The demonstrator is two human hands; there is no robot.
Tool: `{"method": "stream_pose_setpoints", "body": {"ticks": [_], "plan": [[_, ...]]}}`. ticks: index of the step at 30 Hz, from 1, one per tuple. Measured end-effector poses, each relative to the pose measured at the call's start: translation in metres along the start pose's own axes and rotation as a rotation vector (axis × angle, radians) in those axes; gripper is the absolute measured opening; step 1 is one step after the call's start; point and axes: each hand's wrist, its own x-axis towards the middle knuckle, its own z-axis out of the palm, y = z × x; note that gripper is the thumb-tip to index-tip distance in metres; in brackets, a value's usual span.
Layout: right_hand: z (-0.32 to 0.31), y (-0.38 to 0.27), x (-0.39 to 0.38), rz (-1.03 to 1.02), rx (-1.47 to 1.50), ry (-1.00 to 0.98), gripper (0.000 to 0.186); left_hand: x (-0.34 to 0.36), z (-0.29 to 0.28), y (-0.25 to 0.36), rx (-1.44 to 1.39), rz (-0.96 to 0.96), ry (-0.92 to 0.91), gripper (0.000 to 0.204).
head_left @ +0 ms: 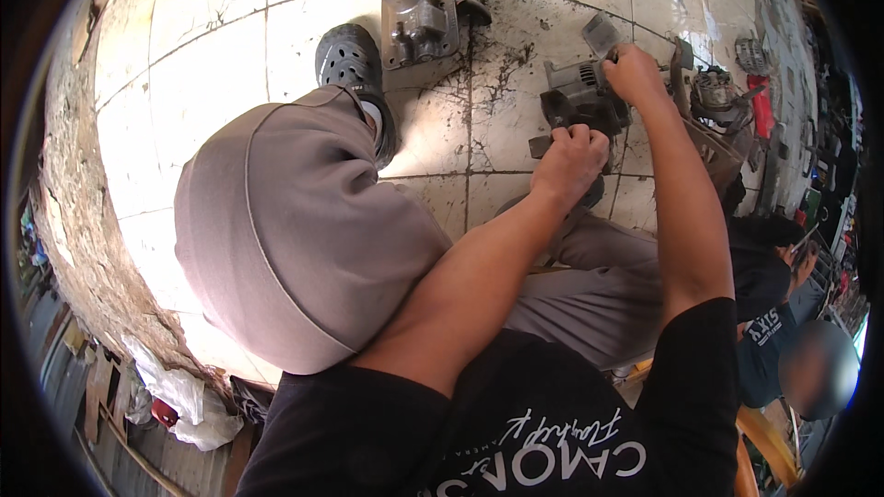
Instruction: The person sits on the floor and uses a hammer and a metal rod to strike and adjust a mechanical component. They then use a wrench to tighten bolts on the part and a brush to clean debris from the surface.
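A dark grey metal machine part (587, 109) with a ribbed, finned housing rests on the tiles, right of centre. My left hand (573, 161) is closed at its near side, fingertips pinched on its dark lower edge. Higher up, my right hand (633, 74) grips the part's far right side with bent fingers. The fingers hide the exact spots that they hold. A small flat grey piece (601, 34) sticks up beyond the right hand; I cannot tell whether it is joined to the part.
A cast metal housing with a rod (421, 14) stands on the stained tile floor (212, 28), beyond my shoe (348, 57). To the right are a greasy motor-like part (714, 87), a red object (760, 106) and a metal box (709, 149). Another person (769, 350) sits at lower right.
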Motion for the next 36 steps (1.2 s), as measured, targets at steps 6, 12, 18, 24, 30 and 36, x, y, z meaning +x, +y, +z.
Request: {"method": "stream_pose_setpoints", "body": {"ticks": [6, 12, 18, 24, 30, 36], "plan": [[-0.002, 0.002, -0.005, -0.056, 0.081, -0.07, 0.028, 0.002, 0.0, 0.004, -0.021, -0.016, 0.001, 0.027], [0.017, -0.002, -0.003, -0.166, 0.029, -0.071, 0.027, 0.003, 0.001, 0.004, -0.047, -0.022, 0.009, 0.024], [-0.004, 0.011, -0.017, 0.063, 0.226, 0.126, 0.032, 0.003, 0.0, 0.002, -0.014, 0.001, 0.028, 0.023], [0.011, 0.05, -0.028, 0.172, 0.519, -0.04, 0.031, 0.002, 0.003, 0.001, -0.048, -0.014, 0.051, 0.023], [0.025, 0.038, -0.042, 0.566, 0.935, -0.191, 0.032, 0.002, 0.004, 0.001, -0.022, -0.019, 0.064, 0.019], [0.032, 0.04, -0.045, 0.548, 0.909, -0.193, 0.033, 0.003, 0.002, 0.001, -0.031, -0.016, 0.05, 0.019]]}}
